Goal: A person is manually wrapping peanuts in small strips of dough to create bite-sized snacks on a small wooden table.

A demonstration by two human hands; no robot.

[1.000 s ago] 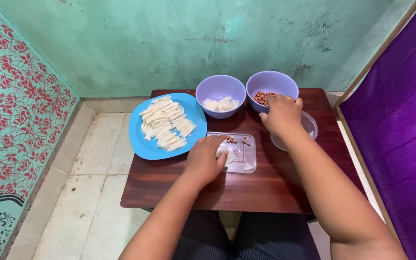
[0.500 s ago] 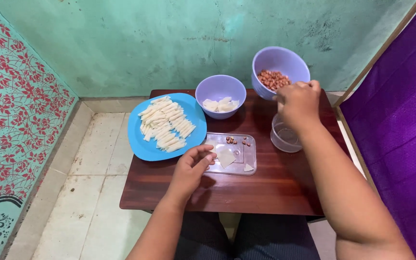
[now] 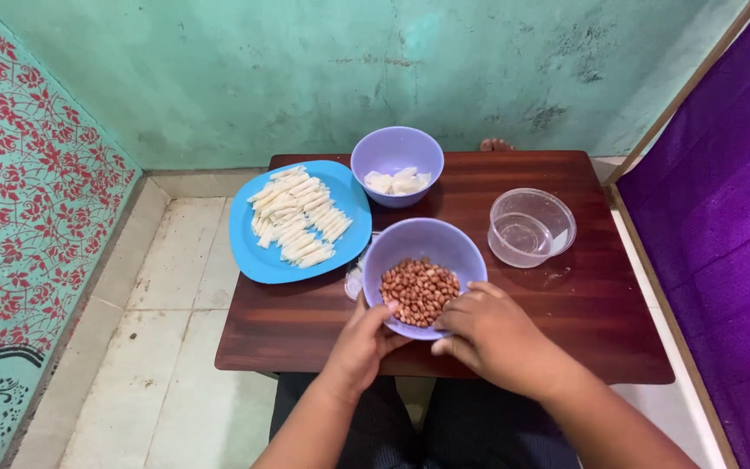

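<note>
Peanut bowl (image 3: 424,252) (in both hands)

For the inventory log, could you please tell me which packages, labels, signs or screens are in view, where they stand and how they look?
No labels, signs or screens are in view.
Clear plastic container: round, empty, unprinted, on the table's right side.
Small clear item: mostly hidden behind the lilac peanut bowl that both hands hold; kind unclear.
</note>
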